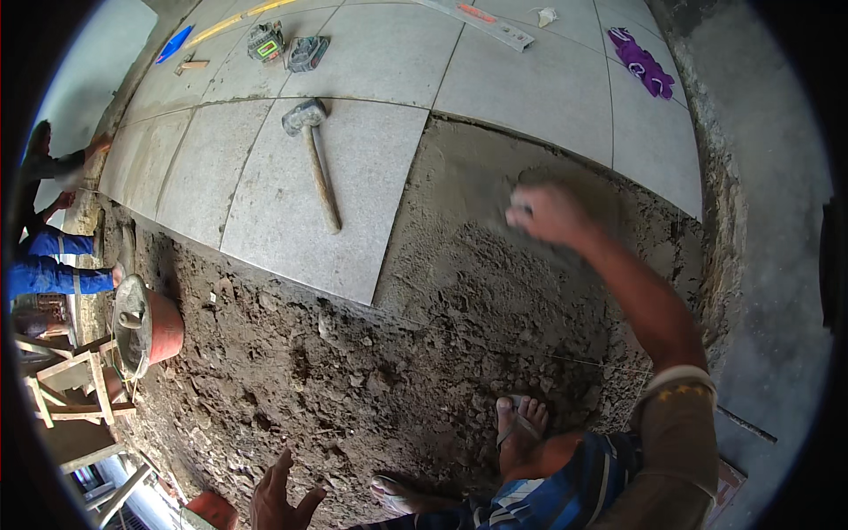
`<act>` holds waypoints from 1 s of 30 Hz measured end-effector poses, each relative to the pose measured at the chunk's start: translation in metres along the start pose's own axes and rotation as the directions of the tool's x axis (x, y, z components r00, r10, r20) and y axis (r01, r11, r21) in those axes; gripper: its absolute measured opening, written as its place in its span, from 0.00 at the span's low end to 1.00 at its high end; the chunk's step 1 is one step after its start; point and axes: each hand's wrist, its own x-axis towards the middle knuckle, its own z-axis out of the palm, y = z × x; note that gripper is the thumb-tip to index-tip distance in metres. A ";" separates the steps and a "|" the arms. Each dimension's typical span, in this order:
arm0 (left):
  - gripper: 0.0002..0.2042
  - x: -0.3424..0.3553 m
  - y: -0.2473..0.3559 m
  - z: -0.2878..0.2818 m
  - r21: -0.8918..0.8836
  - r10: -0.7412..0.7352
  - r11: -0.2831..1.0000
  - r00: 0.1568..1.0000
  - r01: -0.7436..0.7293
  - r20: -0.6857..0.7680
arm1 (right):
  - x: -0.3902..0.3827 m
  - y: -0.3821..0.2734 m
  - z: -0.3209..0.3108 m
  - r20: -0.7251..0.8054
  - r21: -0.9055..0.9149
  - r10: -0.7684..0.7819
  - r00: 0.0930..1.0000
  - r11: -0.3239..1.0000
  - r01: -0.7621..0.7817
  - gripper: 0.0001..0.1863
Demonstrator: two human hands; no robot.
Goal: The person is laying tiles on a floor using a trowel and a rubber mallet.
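Observation:
My right hand [549, 215] is closed and blurred over a smooth patch of wet grey mortar [459, 168]. Its fingers curl round something I cannot make out; a dark, smeared shape shows just beyond them. At the lower edge my left hand [279, 499] hovers above the rough soil [265, 380], fingers spread, with nothing in it. A mallet [316, 172] with a dark head and wooden handle lies on the grey tile [362, 185] beside the mortar.
Laid tiles [530, 88] border the mortar. On them rest a laser level [265, 41], a spirit level [486, 25] and a purple cloth [640, 62]. At left are a red bucket [163, 327], a wooden frame [75, 384] and a crouching co-worker [53, 185]. A thin string [574, 360] crosses the soil.

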 end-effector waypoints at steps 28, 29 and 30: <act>0.20 -0.193 -0.298 0.160 -0.881 -0.891 0.442 0.198 0.168 -0.409 | -0.150 -0.117 -0.025 0.031 -0.011 -0.084 0.996 0.996 0.084 0.20; 0.23 -0.220 -0.341 0.184 -0.890 -0.929 0.359 0.012 0.280 -0.370 | -0.150 -0.129 -0.024 0.045 -0.030 -0.101 0.994 0.994 0.103 0.20; 0.25 -0.249 -0.378 0.208 -0.885 -0.875 0.409 -0.181 0.221 -0.450 | -0.152 -0.139 -0.023 0.060 -0.052 -0.113 0.992 0.992 0.116 0.20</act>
